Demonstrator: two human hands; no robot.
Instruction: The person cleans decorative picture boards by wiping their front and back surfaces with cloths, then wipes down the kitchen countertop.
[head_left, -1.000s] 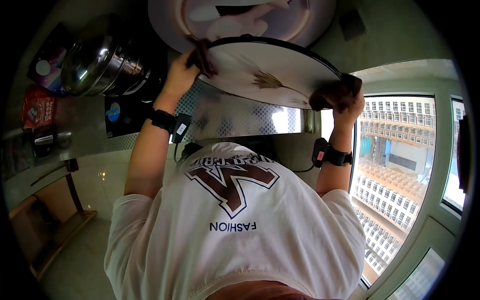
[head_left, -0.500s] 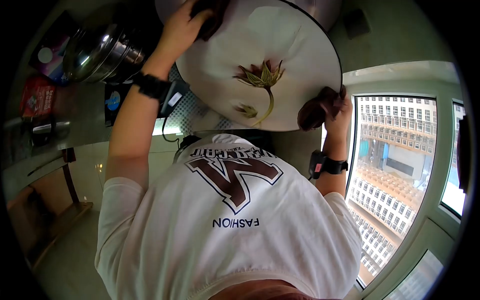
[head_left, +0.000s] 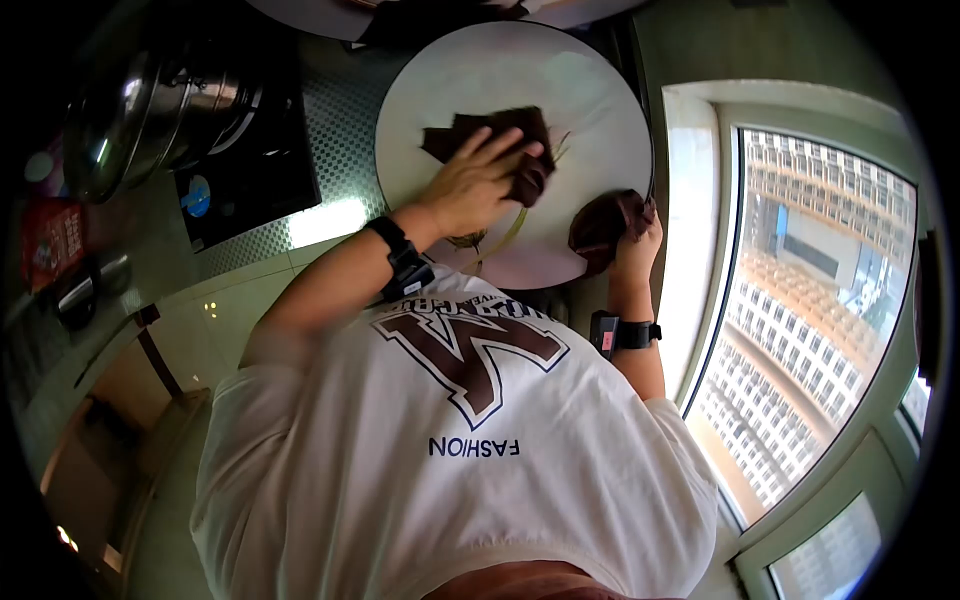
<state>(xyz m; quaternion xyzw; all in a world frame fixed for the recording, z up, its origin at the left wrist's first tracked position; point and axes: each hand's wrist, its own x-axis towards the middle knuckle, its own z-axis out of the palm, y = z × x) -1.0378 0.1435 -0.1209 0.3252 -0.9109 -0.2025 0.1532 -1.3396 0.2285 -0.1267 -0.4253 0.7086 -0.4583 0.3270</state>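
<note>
A large round white plate-like panel point(head_left: 600, 120) with a thin dark rim and a flower print lies in front of my chest. My left hand point(head_left: 475, 190) is on its face, fingers partly spread over a bunched dark brown cloth point(head_left: 525, 125) that covers most of the flower. At the panel's lower right edge, my right hand point(head_left: 640, 245) grips the rim through a second dark brown cloth point(head_left: 598, 232). Its fingertips are partly hidden by that cloth.
Shiny steel pots point(head_left: 150, 115) stand at the left beside a black hob point(head_left: 245, 165) on a patterned metal counter point(head_left: 345, 120). A red packet point(head_left: 52, 245) lies farther left. On the right is a window point(head_left: 820, 270). Another rounded pale surface point(head_left: 310, 15) shows at the top.
My left hand has moved with its cloth from the panel's upper left edge down onto the middle. The panel now sits lower and flatter in view; my right hand still grips its edge.
</note>
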